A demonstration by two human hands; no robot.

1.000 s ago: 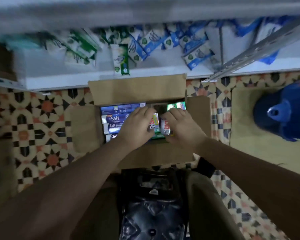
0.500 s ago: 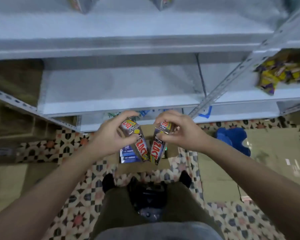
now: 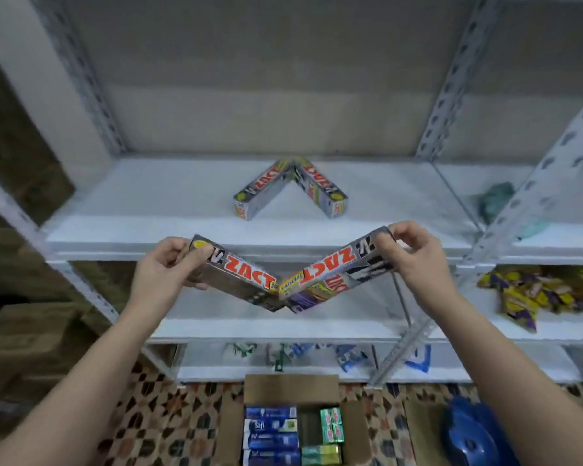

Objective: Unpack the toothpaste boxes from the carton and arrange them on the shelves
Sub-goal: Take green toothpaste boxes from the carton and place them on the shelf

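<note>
My left hand (image 3: 169,267) grips the outer end of a grey Zact toothpaste box (image 3: 239,274). My right hand (image 3: 414,253) pinches the outer end of a second Zact box (image 3: 330,267). The two held boxes meet at their inner ends in a V, in front of the upper shelf (image 3: 148,210) edge. On that shelf lie two more Zact boxes (image 3: 290,186), touching at the back in an inverted V. The open carton (image 3: 290,388) stands on the floor below, with blue Safi boxes (image 3: 271,432) on its left and green boxes (image 3: 330,428) on its right.
Slotted metal uprights (image 3: 448,95) frame the shelving. Yellow and purple packets (image 3: 535,294) fill the middle shelf at right. Blue and green sachets (image 3: 300,356) lie on the lowest shelf. A blue helmet-like object (image 3: 475,435) sits on the floor right of the carton. Brown cartons (image 3: 24,348) stand at left.
Both hands have risen from the carton to upper-shelf height, each carrying a Zact box. The boxes have swung from hanging down to a spread V. My view has tilted up.
</note>
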